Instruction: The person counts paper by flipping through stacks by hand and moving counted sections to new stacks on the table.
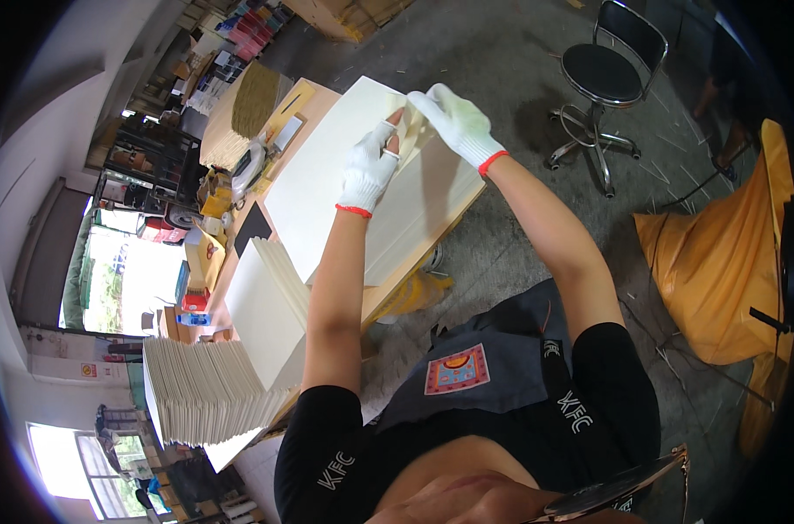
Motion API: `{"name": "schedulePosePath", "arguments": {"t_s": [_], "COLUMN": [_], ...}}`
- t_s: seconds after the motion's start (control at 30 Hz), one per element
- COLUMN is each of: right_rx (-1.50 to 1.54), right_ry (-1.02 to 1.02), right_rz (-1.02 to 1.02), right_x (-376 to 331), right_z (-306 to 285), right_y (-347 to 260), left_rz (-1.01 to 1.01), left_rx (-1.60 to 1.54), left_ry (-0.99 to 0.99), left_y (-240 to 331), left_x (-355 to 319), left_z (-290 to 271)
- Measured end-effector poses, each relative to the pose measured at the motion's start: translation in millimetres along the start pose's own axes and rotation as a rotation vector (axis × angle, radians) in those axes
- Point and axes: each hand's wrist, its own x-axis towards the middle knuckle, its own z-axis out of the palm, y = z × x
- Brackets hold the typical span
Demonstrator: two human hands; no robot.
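A broad stack of large cream paper sheets lies on the wooden table in front of me. My left hand, in a white knit glove with bare fingertips showing, rests on the top sheet near its right side, fingers stretched out. Just right of it, my right hand, gloved in white with a red cuff, grips the far right edge of the sheets. Several sheet edges bend up and fan apart between the two hands. The right fingertips are partly hidden behind the glove and paper.
Nearer on the table are a smaller sheet pile and a thick fanned stack. Tape, boxes and tools line its left side. A black swivel chair stands at far right, with an orange tarpaulin nearer on the right.
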Motion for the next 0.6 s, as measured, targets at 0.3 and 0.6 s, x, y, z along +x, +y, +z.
{"name": "schedulePosePath", "arguments": {"t_s": [0.3,0.6], "right_rx": [-0.624,0.067], "right_ry": [-0.066,-0.113], "right_rz": [-0.589,-0.022], "right_x": [18,11], "right_z": [-22,4], "right_y": [16,7], "left_rz": [0.102,0.101], "left_rx": [-0.038,-0.099], "left_ry": [-0.015,-0.044], "left_y": [-5,-5], "left_x": [1,4], "left_z": [0,1]}}
